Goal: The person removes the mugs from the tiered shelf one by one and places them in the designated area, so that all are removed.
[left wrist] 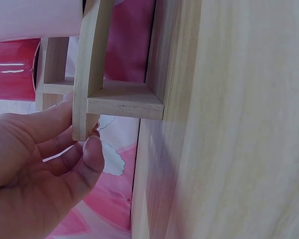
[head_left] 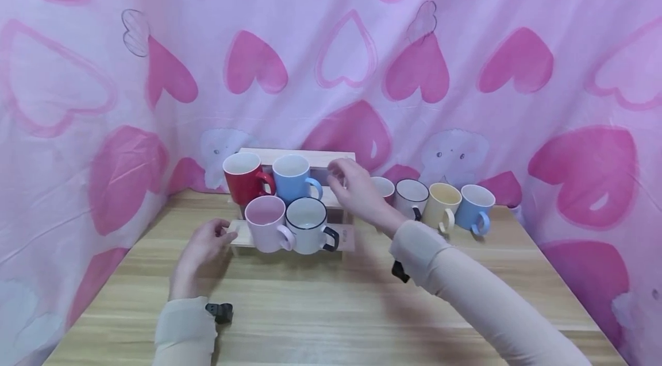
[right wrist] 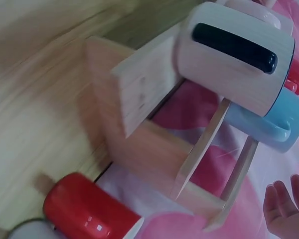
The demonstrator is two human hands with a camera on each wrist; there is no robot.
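A stepped wooden rack [head_left: 305, 156] stands on the table. A red mug [head_left: 242, 182] and a blue mug [head_left: 291, 177] sit on its middle step. On the lowest step are a pink mug [head_left: 266, 228] and a white mug with black rim and handle [head_left: 306, 231]. My left hand [head_left: 204, 245] pinches the left end of the lowest board [left wrist: 92, 64] between thumb and fingers. Near the rack's upper right end, my right hand [head_left: 357, 191] hovers with loosely bent fingers and holds nothing; in the right wrist view its fingers [right wrist: 284, 204] appear beside the rack, apart from the mugs.
Right of the rack, a row on the wooden table [head_left: 310, 308] holds another red mug [right wrist: 89, 206], a black-rimmed white mug [head_left: 408, 199], a yellow mug [head_left: 442, 205] and a second blue mug [head_left: 473, 208]. Heart-printed pink cloth [head_left: 207, 10] hangs behind and at both sides.
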